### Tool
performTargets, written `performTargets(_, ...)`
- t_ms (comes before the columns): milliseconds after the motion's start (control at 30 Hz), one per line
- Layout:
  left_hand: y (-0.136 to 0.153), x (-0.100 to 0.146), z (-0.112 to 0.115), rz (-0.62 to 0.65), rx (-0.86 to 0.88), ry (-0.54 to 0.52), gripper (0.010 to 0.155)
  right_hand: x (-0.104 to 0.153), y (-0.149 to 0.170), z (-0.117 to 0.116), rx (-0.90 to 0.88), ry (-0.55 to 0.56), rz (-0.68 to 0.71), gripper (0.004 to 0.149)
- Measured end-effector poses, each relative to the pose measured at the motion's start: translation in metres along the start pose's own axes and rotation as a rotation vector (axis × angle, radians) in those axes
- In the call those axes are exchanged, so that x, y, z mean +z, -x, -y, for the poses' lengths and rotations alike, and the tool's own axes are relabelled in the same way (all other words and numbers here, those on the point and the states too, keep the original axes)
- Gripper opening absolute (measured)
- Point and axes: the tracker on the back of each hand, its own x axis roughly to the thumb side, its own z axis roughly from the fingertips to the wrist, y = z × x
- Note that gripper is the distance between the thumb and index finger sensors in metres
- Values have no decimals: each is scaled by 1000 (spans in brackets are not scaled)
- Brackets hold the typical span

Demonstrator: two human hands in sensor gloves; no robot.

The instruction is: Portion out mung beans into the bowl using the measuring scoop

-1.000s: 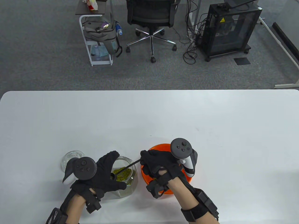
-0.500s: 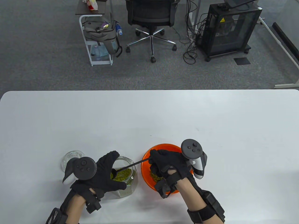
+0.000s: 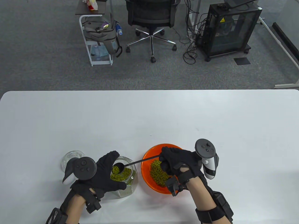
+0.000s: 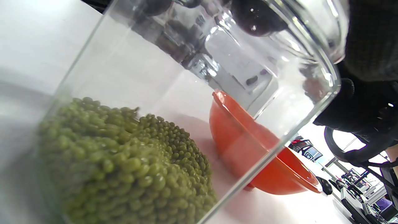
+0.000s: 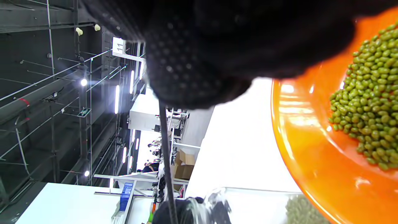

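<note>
1. A glass jar (image 3: 125, 177) stands on the white table (image 3: 149, 116), near its front edge, left of centre. It holds a heap of green beans (image 4: 124, 168) that fills the lower part.
2. An orange bowl (image 3: 149, 155) sits just right of the jar, apart from it. A smaller pile of beans lies in its middle.
3. A clear glass lid (image 3: 72, 157) lies on the table, left of the jar and partly behind the left hand's tracker.
4. The left hand (image 3: 106, 173) wraps round the jar from the left, thumb on the near side and fingers over the far rim, gripping it.
5. The right hand (image 3: 178, 161) hovers over the bowl with its fingers curled round the end of a black scoop (image 3: 133, 162).
6. The scoop's thin handle reaches left across the bowl's rim; its round head sits in the jar's mouth, with beans in it.
7. Counted: one jar, one bowl, one lid, one scoop, two gloved hands, each with one tracker.
8. The right wrist view shows a white sign (image 5: 119, 47) reading "11" in the background.
</note>
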Motion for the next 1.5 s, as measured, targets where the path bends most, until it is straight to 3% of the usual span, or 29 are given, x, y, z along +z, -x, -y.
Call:
performTargets(400,0,0,0,0,2,-1,126,11,-1,45,-70,35,29,45)
performTargets(933,0,0,0,0,5,-1,126,22,31,138,-39,194,-2,44)
performTargets(1233,0,0,0,0,3,0,125,36,42,162,8,268,4,44)
performTargets(1500,-1,0,0,1,3,0,125,45,22,153,231,252,112,44)
